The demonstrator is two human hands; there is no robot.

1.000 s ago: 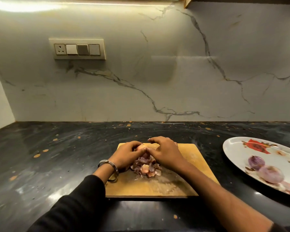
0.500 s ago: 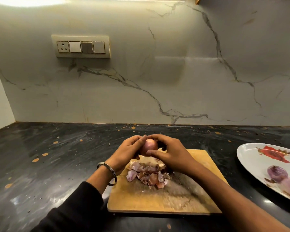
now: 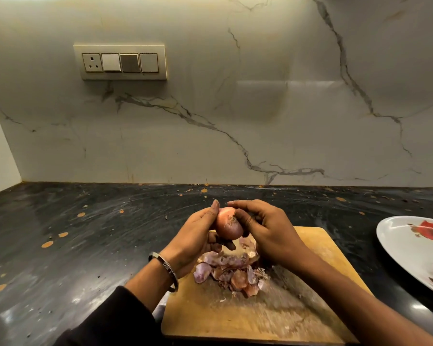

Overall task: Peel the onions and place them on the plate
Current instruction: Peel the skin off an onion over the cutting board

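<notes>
Pinkish onion [image 3: 228,223] btwn both hands

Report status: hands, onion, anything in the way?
Left hand and right hand both grip onion above cutting board. Peel pile beneath. Plate right, path clear.

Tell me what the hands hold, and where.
One small pinkish-red onion: left hand cups its left side; right hand fingers pinch near its root end.
</notes>
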